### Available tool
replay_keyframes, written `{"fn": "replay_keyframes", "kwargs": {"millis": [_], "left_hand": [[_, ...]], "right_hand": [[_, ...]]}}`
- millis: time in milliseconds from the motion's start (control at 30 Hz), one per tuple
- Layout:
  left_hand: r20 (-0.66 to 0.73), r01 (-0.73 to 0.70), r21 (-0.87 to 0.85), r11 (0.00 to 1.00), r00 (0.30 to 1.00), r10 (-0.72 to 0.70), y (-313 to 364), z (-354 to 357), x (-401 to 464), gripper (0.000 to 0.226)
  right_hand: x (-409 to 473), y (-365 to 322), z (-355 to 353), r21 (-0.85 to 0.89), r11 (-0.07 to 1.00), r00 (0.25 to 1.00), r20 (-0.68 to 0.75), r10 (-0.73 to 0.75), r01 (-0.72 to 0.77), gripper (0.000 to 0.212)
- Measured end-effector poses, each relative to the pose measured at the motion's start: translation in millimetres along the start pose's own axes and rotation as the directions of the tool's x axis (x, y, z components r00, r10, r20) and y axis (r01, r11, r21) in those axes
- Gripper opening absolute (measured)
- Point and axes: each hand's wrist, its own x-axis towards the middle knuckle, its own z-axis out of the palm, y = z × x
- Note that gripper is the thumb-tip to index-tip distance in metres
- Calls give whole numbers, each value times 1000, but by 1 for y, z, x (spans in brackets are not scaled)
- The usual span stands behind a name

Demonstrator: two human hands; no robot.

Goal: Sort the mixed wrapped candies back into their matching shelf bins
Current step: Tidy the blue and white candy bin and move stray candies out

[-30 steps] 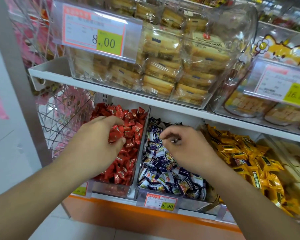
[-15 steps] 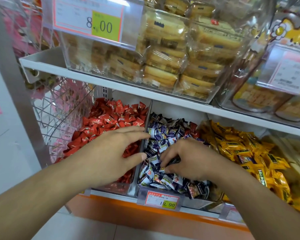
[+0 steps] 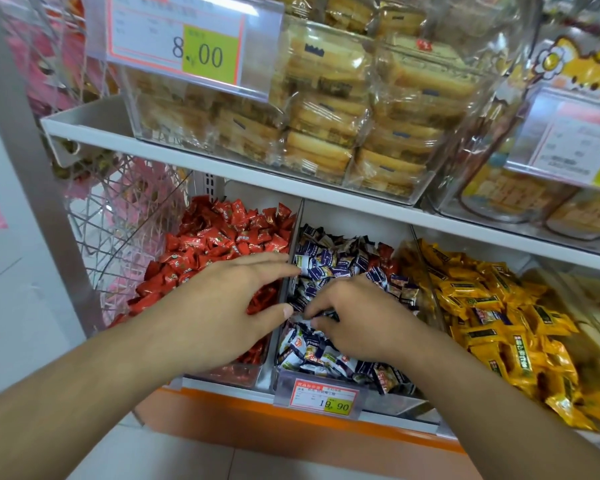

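Left hand [image 3: 222,306] flat, fingers spread, over red candy bin [image 3: 219,237]. Right hand [image 3: 354,323] curled into purple candy bin [image 3: 329,265]; grasp unclear. Red strays [image 3: 383,252] remain: sorting unfinished.

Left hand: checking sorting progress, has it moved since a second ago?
Yes. The left hand went right from the red candies, its fingers now crossing the divider toward the blue candies.

We see the scene bright and evenly lit from above, with only soft shadows under the upper shelf [image 3: 222,168]. Glare streaks the clear plastic tubs [image 3: 465,81] and washes out the right price label [image 3: 575,140]. The wide lens bows the edges, and fine print looks soft.
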Motion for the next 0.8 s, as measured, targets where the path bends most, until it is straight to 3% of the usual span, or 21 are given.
{"fn": "replay_keyframes", "kwargs": {"millis": [233, 367, 433, 633, 800], "left_hand": [[5, 7, -8, 1000, 1000, -7, -1, 0, 1, 56], [-1, 6, -6, 1000, 1000, -6, -1, 0, 1, 56], [-5, 4, -8, 1000, 1000, -4, -1, 1, 0, 56], [5, 10, -16, 1000, 1000, -10, -2, 2, 0, 56], [8, 14, -22, 1000, 1000, -14, -1, 2, 0, 56]], "right_hand": [[-4, 9, -15, 3, 998, 998, 19, 64, -64, 11], [2, 7, -14, 91, 992, 986, -131, 100, -88, 12], [6, 7, -11, 88, 992, 987, -129, 100, -90, 11], [12, 8, -5, -145, 972, 970, -183, 159, -187, 15], [15, 7, 0, -216, 959, 967, -212, 140, -186, 15]]}}
